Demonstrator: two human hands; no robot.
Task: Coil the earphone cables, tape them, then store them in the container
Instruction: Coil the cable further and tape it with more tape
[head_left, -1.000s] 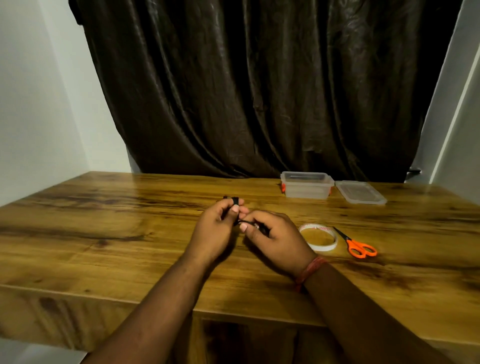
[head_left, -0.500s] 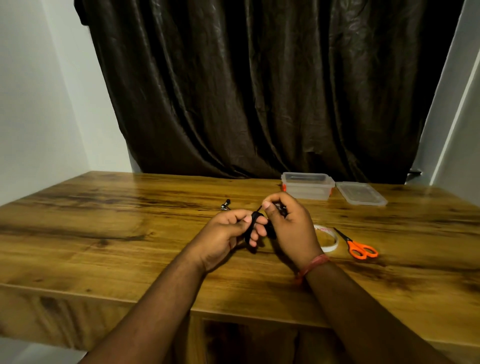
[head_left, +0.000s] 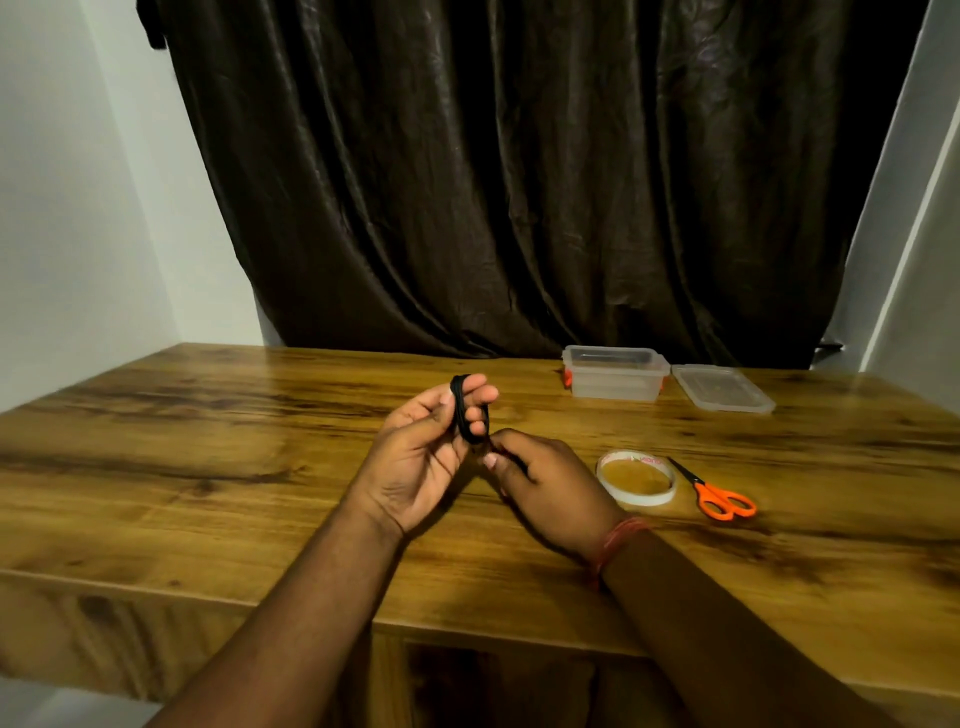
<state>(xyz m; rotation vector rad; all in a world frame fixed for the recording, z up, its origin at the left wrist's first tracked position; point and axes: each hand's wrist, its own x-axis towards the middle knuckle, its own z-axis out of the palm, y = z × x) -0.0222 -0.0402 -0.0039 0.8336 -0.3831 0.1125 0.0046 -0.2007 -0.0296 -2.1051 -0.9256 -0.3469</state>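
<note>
our left hand is raised palm-up, fingers looped in cable; our right hand pinches just below it.

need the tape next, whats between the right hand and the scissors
Only the tape roll lies between the right hand and the scissors, flat on the table, in the head view.

The thin black earphone cable passes behind the left hand's fingers, so its loop count cannot be told. The right hand covers the cable's free end. The clear plastic container's inside is indistinct. The wooden bench is cut off at both sides.
</note>
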